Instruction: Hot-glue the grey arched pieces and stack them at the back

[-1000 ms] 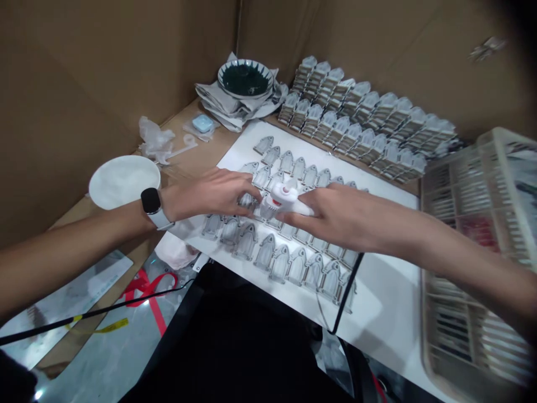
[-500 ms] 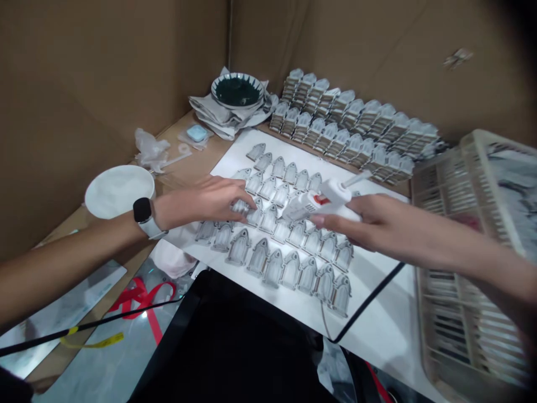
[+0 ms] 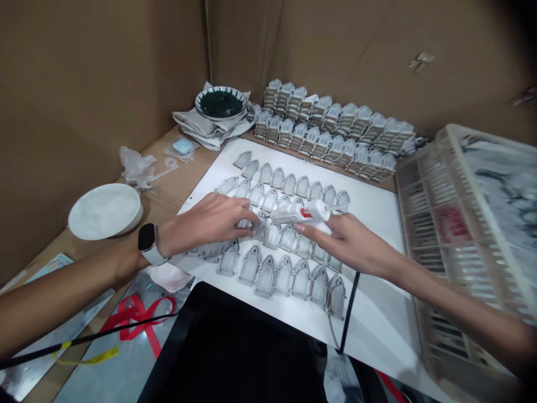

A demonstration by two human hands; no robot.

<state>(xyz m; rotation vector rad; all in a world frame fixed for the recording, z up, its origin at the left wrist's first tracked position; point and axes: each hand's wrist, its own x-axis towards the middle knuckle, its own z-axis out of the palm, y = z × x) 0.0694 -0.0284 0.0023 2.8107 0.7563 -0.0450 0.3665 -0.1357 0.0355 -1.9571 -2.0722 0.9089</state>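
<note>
White hot glue gun with a red patch on its body, gripped in a person's right hand, its nozzle pointing left over rows of small arch-shaped plastic pieces laid out on a white board. The right hand's curled fingers wrap the gun from below, not fully closed, and the tip sits just beside the left hand's fingertips. The left hand, wearing a black-faced smartwatch with a pale band at the wrist, is curved and partly closed, its fingers pressing down on one arch-shaped piece in the middle of the rows.

Behind the board, the same grey-white pieces rise in tight stacks against a corrugated cardboard wall. Farther back, a patterned ceramic bowl holding a dark green substance sits on crumpled paper. To the left lie a shallow white round dish, a crumpled clear plastic bag and a small pale-blue object. A slatted plastic basket stands tilted at the right, and a red ribbon lies below the left forearm.
</note>
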